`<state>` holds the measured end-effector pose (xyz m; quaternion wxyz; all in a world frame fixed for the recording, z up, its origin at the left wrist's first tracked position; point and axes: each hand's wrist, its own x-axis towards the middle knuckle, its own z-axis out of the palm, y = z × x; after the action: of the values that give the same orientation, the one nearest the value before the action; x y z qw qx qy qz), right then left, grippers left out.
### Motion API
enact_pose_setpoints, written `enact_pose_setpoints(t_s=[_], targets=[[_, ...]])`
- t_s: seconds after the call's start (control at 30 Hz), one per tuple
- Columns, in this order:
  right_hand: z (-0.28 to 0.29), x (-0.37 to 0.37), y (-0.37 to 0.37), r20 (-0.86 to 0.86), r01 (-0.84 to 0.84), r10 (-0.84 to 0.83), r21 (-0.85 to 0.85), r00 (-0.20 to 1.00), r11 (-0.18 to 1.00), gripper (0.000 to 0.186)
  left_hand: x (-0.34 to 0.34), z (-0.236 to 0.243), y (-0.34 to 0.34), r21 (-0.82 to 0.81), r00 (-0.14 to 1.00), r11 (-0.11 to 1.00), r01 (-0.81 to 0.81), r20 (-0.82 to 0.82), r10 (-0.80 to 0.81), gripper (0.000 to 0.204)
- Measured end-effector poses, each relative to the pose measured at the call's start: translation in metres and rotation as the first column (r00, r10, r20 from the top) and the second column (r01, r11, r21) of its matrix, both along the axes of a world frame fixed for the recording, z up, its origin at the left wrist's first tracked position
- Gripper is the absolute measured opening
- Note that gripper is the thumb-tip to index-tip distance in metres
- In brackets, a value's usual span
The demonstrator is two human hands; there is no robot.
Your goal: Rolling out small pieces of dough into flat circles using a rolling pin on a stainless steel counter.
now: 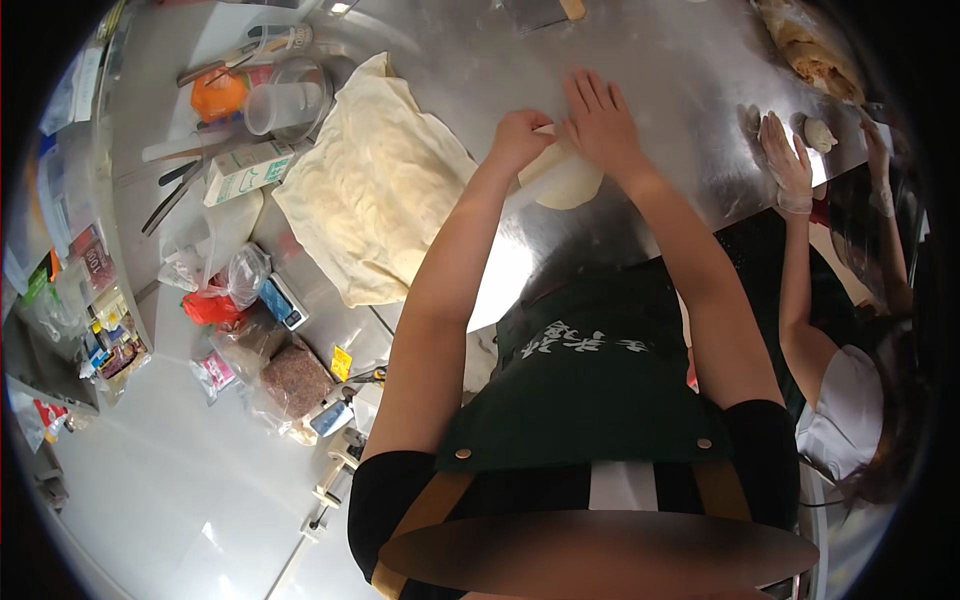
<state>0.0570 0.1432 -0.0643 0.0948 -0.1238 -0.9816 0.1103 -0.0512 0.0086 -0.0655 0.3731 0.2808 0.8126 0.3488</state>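
Note:
A small flat piece of pale dough (572, 190) lies on the steel table, partly covered by my hands. My left hand (522, 140) is closed, with a pale edge of the dough showing at its fingertips. Flat on the table side of the dough is my right hand (603, 122), fingers stretched out and palm down. A pale rod, seemingly a rolling pin (540, 183), slants across the dough toward the right palm; its far end is hidden. Left of my forearm, a large wrinkled sheet of dough (375, 185) is spread out.
A co-worker's gloved hand (787, 165) is at the right beside a small dough ball (820, 135). Along the left stand a clear plastic jug (275, 108), a carton (248, 172), a digital scale (283, 300) and a bag of brown filling (297, 380). A filled plastic bag (815, 50) lies far right.

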Motion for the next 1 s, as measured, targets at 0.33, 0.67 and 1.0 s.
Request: enact_pose_setpoints(t_s=[0.33,0.67,1.0], targets=[[0.014,0.135,0.007,0.021,-0.269,0.277,-0.176,0.961,0.947,0.037,0.036,0.063,0.021,-0.494,0.751,0.774,0.395,-0.312,-0.582,0.023],[0.044,0.151,0.021,-0.053,-0.177,0.169,-0.294,0.984,0.939,0.033,0.026,0.061,-0.023,-0.162,0.999,0.986,-0.038,-0.041,0.032,0.030],[0.014,0.058,0.017,-0.087,-0.215,0.201,-0.214,0.976,0.953,0.037,0.024,0.010,-0.009,-0.125,0.983,0.975,-0.182,-0.042,0.178,0.035]])
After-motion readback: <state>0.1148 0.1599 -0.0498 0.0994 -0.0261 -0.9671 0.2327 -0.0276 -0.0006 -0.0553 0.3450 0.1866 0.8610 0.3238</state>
